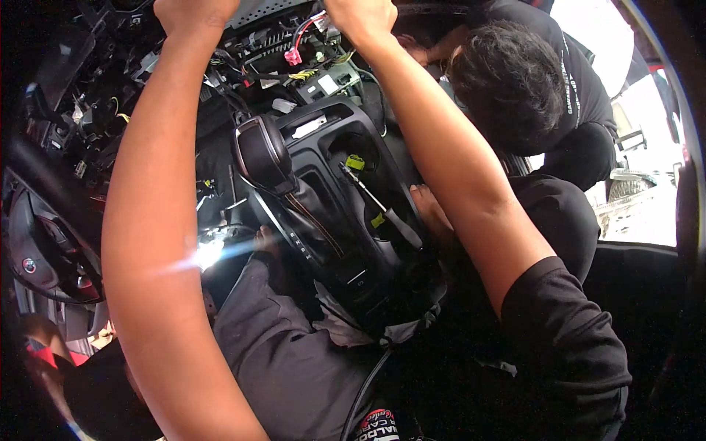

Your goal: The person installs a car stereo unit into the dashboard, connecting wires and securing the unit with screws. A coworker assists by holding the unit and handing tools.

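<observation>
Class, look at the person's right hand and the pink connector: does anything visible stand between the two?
Only red and black wires, rising from the pink connector toward a whitish piece near the right hand, lie between them; nothing else visible blocks the way. The picture's top edge cuts the hand off.

Harsh daylight is blowing out the right side of the frame, while deep shadow is swallowing the lower right. Left of centre, a white glare [210, 253] is flaring, streaking over the left forearm [151, 242]. Fisheye distortion is bending the darkening edges.
</observation>
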`<control>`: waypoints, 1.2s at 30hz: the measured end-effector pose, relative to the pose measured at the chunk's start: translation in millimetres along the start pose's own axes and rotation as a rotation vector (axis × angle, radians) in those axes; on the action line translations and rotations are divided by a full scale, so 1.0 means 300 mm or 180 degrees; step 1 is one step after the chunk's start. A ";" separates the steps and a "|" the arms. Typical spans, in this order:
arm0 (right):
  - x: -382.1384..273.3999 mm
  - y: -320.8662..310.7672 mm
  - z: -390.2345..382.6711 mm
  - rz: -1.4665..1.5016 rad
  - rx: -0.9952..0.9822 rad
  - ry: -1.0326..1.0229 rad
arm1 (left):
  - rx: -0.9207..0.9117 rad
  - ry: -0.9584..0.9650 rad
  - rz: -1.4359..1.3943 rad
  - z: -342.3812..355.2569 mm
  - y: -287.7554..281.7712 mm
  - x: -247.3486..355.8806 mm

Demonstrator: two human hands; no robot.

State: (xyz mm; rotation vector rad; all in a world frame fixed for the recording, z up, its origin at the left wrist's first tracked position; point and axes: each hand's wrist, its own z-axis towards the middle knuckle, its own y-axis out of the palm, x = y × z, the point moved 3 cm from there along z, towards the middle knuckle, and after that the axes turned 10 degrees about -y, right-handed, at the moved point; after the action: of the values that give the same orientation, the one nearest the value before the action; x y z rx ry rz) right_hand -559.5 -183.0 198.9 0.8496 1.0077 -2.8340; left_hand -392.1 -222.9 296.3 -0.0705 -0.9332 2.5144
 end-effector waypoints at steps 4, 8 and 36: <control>-0.016 -0.011 0.002 -0.0018 0.0152 -0.0097 | -0.0003 0.0012 -0.0016 0.004 0.000 -0.005; 0.013 0.026 0.025 -0.0144 0.0041 -0.0071 | -0.0147 -0.0058 -0.0088 0.013 0.004 0.003; -0.012 -0.013 0.039 0.0132 0.0026 0.0237 | 0.0030 0.0130 0.0150 0.010 -0.005 0.017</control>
State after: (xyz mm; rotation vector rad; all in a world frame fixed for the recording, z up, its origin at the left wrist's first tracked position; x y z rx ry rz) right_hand -563.0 -187.5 210.5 0.9719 0.9751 -2.7935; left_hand -396.8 -221.5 300.0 -0.1419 -0.9133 2.5504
